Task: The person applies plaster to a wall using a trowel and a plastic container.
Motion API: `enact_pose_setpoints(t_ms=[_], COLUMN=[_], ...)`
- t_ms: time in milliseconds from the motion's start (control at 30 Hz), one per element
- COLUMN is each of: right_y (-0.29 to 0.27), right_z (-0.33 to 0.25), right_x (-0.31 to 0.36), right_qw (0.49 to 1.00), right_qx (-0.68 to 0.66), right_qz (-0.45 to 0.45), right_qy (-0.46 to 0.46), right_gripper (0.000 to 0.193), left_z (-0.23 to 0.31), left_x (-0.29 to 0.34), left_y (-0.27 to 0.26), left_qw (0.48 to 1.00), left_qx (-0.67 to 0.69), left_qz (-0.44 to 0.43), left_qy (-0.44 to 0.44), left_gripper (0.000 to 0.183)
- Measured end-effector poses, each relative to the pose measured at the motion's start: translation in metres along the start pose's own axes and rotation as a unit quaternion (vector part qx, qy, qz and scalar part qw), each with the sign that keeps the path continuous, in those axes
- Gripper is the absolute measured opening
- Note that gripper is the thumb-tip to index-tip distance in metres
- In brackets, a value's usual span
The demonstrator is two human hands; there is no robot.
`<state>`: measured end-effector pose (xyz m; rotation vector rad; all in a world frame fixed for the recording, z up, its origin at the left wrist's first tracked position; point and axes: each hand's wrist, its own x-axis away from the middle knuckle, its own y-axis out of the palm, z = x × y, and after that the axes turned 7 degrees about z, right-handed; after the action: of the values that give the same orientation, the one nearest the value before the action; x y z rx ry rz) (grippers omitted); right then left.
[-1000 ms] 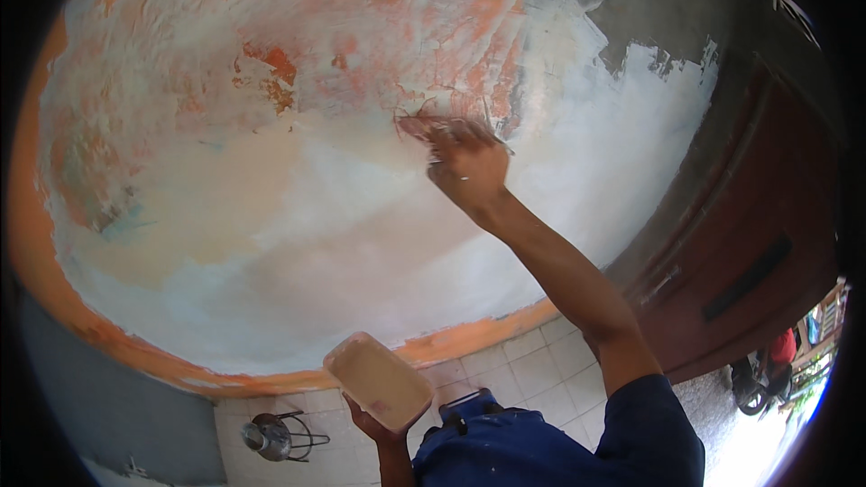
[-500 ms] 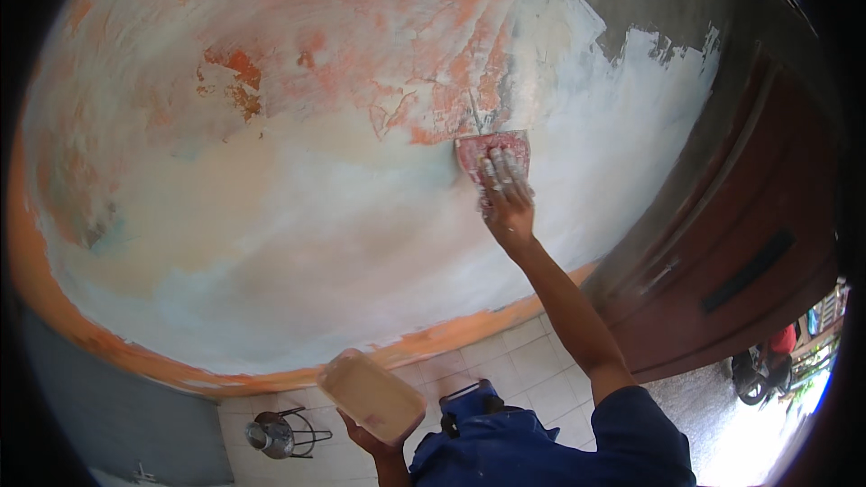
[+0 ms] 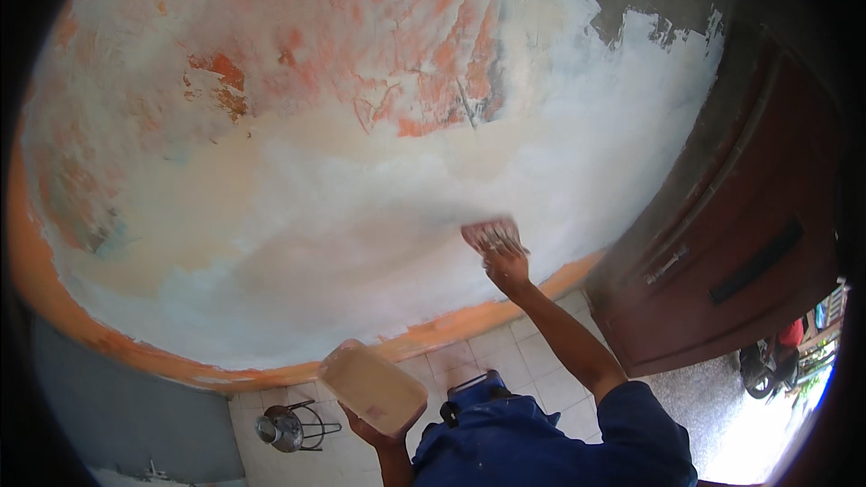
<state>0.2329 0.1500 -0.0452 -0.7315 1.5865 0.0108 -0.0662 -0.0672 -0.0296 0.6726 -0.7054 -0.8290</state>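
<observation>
In my right hand (image 3: pixel 505 261), whose fingers are smeared white, is a reddish putty spreader (image 3: pixel 478 231). Its wide edge lies against the wall (image 3: pixel 298 243), on the pale, smooth lower part; the spreader is blurred a little by motion. Higher up, the wall shows rough orange and grey patches through thin white filler. Close to my body, my left hand (image 3: pixel 374 436) supports a rectangular beige tray (image 3: pixel 373 386) from below, with a reddish smear near its lower end. Most of the left fingers are hidden under the tray.
An orange band (image 3: pixel 433 331) runs along the wall's foot above pale floor tiles. Left of the tray, a metal pot (image 3: pixel 278 429) sits on a small stand (image 3: pixel 317 429). A dark red door (image 3: pixel 722 234) stands at the right, with a motorcycle (image 3: pixel 762 370) beyond it.
My right hand has drawn the spreader down the wall, from just under the orange patch to the lower pale area. The left hand and tray stay almost in place.
</observation>
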Motion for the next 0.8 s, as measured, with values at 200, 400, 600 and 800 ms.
enact_pose_setpoints(t_ms=[200, 400, 600, 800], right_y=[-0.046, -0.025, 0.046, 0.057], right_z=[0.01, -0.022, -0.02, -0.025], right_x=[-0.077, -0.134, -0.093, 0.032], right_qw=[0.988, 0.977, 0.985, 1.0], right_qx=[0.006, 0.034, 0.06, 0.006], right_qz=[0.15, 0.205, 0.157, -0.005], right_qy=[0.044, -0.035, -0.044, 0.004], right_gripper=[0.04, 0.049, 0.048, 0.051], left_z=[0.005, 0.001, 0.01, 0.012], left_x=[0.026, 0.02, 0.027, 0.025], left_y=[0.021, 0.001, 0.014, -0.001], left_qw=[0.998, 0.996, 0.999, 0.995], left_qx=[-0.001, 0.02, 0.023, -0.038], left_qz=[-0.068, -0.087, -0.03, 0.004], left_qy=[-0.006, -0.011, 0.039, 0.097], left_gripper=[0.054, 0.054, 0.049, 0.049])
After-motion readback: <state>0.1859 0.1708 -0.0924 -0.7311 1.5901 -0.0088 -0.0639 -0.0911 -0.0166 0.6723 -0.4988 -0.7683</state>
